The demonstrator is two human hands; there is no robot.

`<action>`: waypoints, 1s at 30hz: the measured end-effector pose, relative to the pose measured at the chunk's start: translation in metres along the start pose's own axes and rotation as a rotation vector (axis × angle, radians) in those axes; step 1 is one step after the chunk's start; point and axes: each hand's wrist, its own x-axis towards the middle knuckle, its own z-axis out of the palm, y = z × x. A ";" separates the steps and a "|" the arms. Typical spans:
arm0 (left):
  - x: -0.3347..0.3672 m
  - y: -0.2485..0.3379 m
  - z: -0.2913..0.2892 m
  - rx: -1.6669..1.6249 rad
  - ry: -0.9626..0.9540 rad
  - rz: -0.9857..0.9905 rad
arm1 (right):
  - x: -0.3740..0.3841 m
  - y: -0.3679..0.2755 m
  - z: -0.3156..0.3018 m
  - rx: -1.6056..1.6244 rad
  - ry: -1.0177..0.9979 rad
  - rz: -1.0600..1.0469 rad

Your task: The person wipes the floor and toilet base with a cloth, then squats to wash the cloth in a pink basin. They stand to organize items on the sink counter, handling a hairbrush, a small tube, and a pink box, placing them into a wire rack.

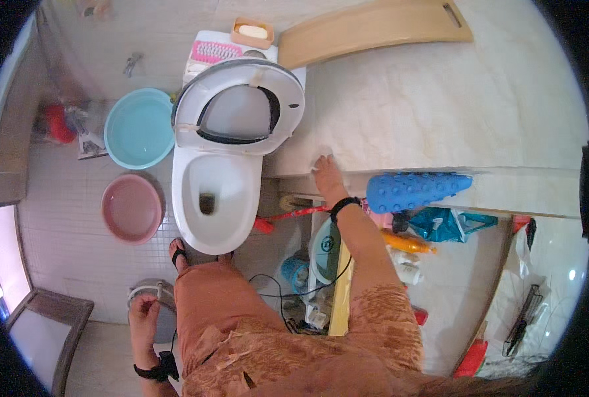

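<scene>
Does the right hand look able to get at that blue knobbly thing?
Probably yes: the right hand is close by, to the left of the blue knobbly thing, and nothing seems to block the way between them.

Head view: the scene is recorded through a wide fisheye lens, worn on the person's head and directed steeply downward. The torso [274,357] is shown nearest, at the lower edge; the left hand [145,309] and right hand [328,177] are included, and the toilet [225,182] is placed farther ahead, left of centre. Straight edges are bowed toward the dark rim.
</scene>
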 end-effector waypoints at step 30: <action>0.039 -0.080 0.023 -0.016 0.007 -0.226 | 0.093 -0.097 0.047 -0.068 -0.005 -0.079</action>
